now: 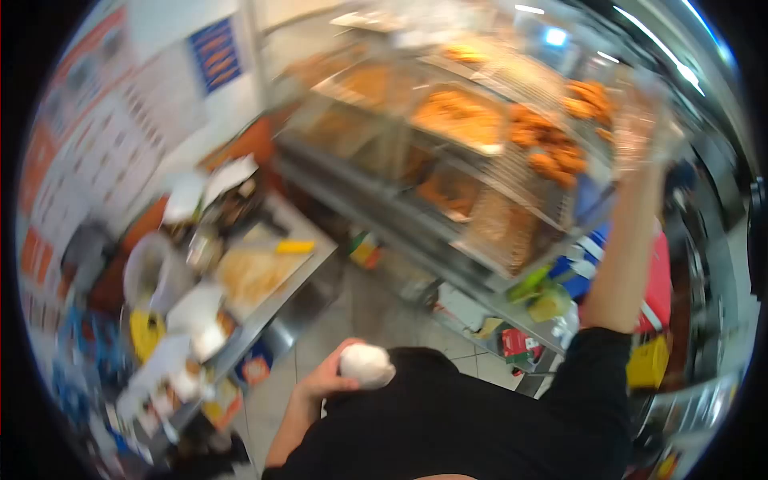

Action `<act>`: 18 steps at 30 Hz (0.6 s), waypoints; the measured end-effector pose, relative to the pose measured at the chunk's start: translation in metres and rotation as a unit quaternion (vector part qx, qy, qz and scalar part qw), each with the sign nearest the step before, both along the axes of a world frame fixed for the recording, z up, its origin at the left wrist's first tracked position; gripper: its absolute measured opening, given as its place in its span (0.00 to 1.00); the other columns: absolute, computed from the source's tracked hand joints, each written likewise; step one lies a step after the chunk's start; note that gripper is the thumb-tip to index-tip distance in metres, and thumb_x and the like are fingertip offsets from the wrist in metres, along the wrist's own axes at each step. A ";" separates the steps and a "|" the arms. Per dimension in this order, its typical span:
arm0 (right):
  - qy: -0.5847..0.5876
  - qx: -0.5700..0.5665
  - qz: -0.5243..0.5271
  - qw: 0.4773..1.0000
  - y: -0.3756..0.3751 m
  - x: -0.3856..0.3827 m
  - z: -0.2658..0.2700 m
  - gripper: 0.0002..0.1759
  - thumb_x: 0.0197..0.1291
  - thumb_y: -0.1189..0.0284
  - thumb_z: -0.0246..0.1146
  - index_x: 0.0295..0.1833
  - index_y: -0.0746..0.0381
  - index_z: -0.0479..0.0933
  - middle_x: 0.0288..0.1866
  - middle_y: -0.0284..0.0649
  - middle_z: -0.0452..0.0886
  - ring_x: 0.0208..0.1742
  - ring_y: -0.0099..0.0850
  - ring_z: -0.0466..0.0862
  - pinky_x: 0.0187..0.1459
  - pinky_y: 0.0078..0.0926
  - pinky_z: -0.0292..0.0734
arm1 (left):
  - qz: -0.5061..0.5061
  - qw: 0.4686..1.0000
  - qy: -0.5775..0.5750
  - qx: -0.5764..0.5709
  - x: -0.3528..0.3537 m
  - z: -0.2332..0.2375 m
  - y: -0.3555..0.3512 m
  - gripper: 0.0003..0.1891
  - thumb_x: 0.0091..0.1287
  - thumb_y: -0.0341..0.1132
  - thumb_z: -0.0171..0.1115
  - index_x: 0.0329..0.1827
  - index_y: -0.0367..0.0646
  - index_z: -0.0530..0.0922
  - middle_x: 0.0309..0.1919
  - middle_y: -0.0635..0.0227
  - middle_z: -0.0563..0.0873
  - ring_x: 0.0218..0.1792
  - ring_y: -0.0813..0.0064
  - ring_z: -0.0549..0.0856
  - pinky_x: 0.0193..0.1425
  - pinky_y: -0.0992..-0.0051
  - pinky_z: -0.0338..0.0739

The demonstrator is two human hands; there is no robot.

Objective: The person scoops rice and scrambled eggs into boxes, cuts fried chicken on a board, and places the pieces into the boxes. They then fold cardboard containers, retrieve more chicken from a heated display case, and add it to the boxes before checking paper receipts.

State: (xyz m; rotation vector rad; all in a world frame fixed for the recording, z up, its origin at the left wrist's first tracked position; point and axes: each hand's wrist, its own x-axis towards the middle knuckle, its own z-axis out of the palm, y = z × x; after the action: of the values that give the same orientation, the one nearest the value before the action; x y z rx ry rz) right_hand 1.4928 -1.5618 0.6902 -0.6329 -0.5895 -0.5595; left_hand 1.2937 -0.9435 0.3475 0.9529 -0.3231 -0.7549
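Your left hand point(330, 378) clutches a white wad point(366, 366); gloved right hand point(640, 128) is up at the fried chicken point(552, 156), grip too blurry, nothing visibly picked.

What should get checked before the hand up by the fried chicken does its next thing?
1. Right hand covered: ok, it seems wrapped in clear plastic.
2. Right hand close to the fried chicken on the wire rack: ok.
3. Right hand holding anything: cannot tell, too blurred.
4. Left hand gripping the white bundle: ok, held against the body.
5. Floor free of clutter: not ok, packets lie under the rack.
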 end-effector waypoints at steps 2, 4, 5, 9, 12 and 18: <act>0.033 0.003 0.135 0.990 -0.127 0.045 0.003 0.34 0.68 0.53 0.64 0.74 0.53 0.63 0.73 0.49 0.64 0.71 0.41 0.70 0.69 0.48 0.67 | -0.005 0.999 0.000 -0.038 -0.018 0.010 0.043 0.53 0.45 0.43 0.88 0.73 0.43 0.64 0.65 0.65 0.76 0.69 0.71 0.73 0.74 0.67 0.65; 0.144 -0.103 -0.071 0.982 -0.140 0.076 0.020 0.22 0.70 0.58 0.62 0.63 0.58 0.70 0.56 0.44 0.73 0.58 0.35 0.77 0.57 0.42 0.75 | 0.005 0.995 -0.094 -0.043 -0.027 0.004 0.087 0.53 0.45 0.41 0.88 0.74 0.44 0.64 0.66 0.66 0.75 0.69 0.72 0.72 0.74 0.66 0.65; 0.190 -0.159 -0.139 0.959 -0.144 0.093 0.020 0.17 0.71 0.61 0.60 0.58 0.60 0.73 0.48 0.42 0.78 0.51 0.32 0.80 0.51 0.39 0.79 | 0.027 0.996 -0.083 -0.003 -0.041 0.006 0.108 0.49 0.47 0.35 0.87 0.73 0.46 0.65 0.64 0.68 0.76 0.67 0.72 0.73 0.72 0.66 0.68; 0.312 -0.205 -0.065 0.925 0.114 0.067 -0.102 0.10 0.65 0.68 0.64 0.46 0.62 0.78 0.30 0.33 0.75 0.26 0.22 0.74 0.29 0.24 0.78 | 0.218 0.971 0.094 0.029 -0.082 -0.010 0.165 0.35 0.55 0.29 0.80 0.65 0.44 0.70 0.55 0.68 0.82 0.58 0.74 0.80 0.65 0.67 0.75; 0.467 -0.326 -0.123 0.813 0.372 -0.016 -0.261 0.13 0.65 0.64 0.68 0.48 0.60 0.78 0.31 0.29 0.75 0.25 0.19 0.76 0.27 0.16 0.77 | 0.372 0.901 0.199 0.103 -0.085 -0.052 0.209 0.35 0.55 0.31 0.80 0.65 0.44 0.70 0.55 0.67 0.82 0.59 0.73 0.81 0.66 0.67 0.75; 0.657 -0.436 0.172 0.590 0.547 -0.132 -0.448 0.13 0.69 0.60 0.66 0.44 0.59 0.77 0.33 0.34 0.78 0.31 0.24 0.78 0.33 0.24 0.76 | 0.523 0.672 0.034 0.523 -0.041 -0.060 0.313 0.37 0.54 0.37 0.78 0.66 0.37 0.68 0.54 0.52 0.84 0.55 0.57 0.85 0.60 0.64 0.80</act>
State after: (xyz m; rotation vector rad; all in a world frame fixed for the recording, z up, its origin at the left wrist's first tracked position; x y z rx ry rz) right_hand 1.3612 -1.0152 0.2425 -1.5818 0.5470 0.7236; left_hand 1.2529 -0.6304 0.2871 1.9097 0.8309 0.2229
